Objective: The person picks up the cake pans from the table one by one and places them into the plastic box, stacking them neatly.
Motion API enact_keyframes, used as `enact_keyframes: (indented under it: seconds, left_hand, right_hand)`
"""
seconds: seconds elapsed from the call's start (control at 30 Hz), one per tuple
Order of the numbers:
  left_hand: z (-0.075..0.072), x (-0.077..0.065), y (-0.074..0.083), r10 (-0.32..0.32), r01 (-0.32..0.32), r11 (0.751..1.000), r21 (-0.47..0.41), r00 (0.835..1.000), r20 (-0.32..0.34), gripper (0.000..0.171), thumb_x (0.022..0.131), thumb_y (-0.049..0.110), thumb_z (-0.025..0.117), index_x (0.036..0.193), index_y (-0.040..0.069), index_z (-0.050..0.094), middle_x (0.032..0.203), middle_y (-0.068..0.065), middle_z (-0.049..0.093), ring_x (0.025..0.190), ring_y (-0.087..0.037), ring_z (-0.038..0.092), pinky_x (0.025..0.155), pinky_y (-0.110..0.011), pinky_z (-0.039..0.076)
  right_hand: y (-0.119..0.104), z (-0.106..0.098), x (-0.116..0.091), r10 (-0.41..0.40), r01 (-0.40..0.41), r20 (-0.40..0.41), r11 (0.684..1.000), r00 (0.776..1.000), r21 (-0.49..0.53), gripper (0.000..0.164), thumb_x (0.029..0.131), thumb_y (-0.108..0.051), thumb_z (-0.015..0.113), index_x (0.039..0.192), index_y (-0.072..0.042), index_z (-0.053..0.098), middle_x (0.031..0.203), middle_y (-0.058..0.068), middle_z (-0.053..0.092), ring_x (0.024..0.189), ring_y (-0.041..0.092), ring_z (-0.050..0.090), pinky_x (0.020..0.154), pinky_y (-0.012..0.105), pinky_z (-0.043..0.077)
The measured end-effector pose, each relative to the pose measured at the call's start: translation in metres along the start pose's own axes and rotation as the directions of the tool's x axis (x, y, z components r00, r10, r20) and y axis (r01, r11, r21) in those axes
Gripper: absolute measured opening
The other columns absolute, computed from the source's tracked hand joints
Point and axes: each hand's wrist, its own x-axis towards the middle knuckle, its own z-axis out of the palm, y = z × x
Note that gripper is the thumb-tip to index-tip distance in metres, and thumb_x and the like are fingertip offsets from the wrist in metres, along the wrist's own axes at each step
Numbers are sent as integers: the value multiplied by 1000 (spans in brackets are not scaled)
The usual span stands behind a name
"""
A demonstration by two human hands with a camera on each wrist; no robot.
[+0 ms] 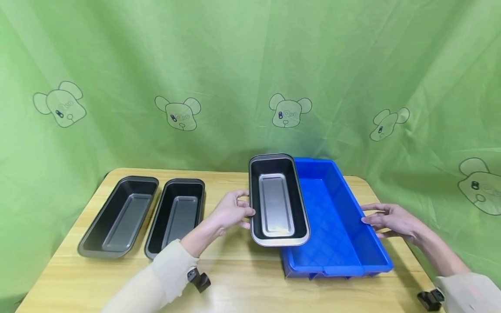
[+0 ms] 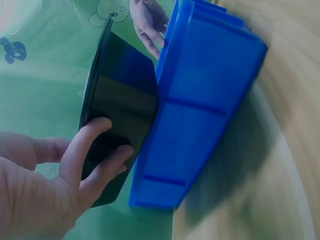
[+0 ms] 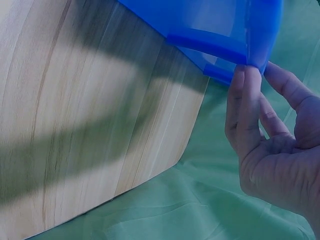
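A dark metal loaf pan [image 1: 276, 204] is held by its left long side in my left hand [image 1: 232, 211], above the left edge of a blue plastic tray [image 1: 340, 208]. In the left wrist view, the left fingers [image 2: 102, 167] lie against the outer wall of the loaf pan [image 2: 122, 95], with the thumb at its rim. At the tray's right wall, my right hand [image 1: 395, 221] pinches the rim between thumb and fingers. The right wrist view shows that right hand [image 3: 270, 115] on the edge of the blue tray [image 3: 215, 25].
Two more dark loaf pans stand on the left of the wooden table [image 1: 250, 289]: one loaf pan [image 1: 121, 217] at the far left and another loaf pan [image 1: 178, 217] beside it. A green curtain [image 1: 235, 52] with bear outlines hangs behind.
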Motion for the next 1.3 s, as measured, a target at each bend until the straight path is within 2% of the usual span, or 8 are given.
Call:
enact_keyframes:
  seconds: [0.23, 0.57, 0.83, 1.1, 1.3]
  left_hand:
    - [13, 8, 6, 11, -10, 1000, -28, 1000, 26, 68, 91, -16, 62, 155, -5, 41, 116, -25, 67, 92, -29, 77, 70, -34, 68]
    - [36, 25, 7, -9, 12, 998, -63, 999, 36, 67, 91, -16, 62, 153, -5, 43, 123, -30, 68, 93, -32, 77, 66, -30, 67]
    - [51, 40, 7, -4, 7, 994, -107, 999, 34, 70, 90, -16, 62, 156, -5, 39, 127, -31, 68, 104, -40, 76, 65, -30, 67]
    - [65, 48, 6, -10, 12, 993, -117, 1000, 18, 70, 89, -17, 62, 154, -5, 41, 125, -30, 68, 97, -36, 76, 56, -24, 64]
    - [71, 54, 8, -7, 9, 996, -94, 1000, 28, 69, 91, -15, 62, 156, -3, 40, 126, -28, 68, 100, -35, 76, 65, -30, 67]
  right_hand:
    - [0, -1, 1, 0, 0, 13, 1000, 1000, 8, 75, 102, -23, 70, 157, 11, 31, 110, 0, 81, 97, 15, 77, 80, 37, 68]
    - [1, -2, 1, -6, 6, 23, 1000, 1000, 10, 73, 103, -22, 69, 157, 11, 33, 110, 0, 81, 98, 16, 78, 81, 38, 68]
    - [2, -3, 2, -5, 4, 32, 1000, 999, 17, 70, 104, -22, 68, 156, 10, 35, 109, -2, 81, 98, 16, 78, 82, 38, 68]
    - [5, -4, 2, 5, -5, 29, 1000, 1000, 4, 72, 104, -22, 68, 157, 12, 32, 110, 1, 81, 97, 16, 78, 80, 37, 68]
    - [6, -6, 4, -8, 7, 40, 1000, 999, 13, 60, 104, -22, 66, 153, 5, 44, 109, -5, 80, 99, 13, 77, 83, 37, 68]
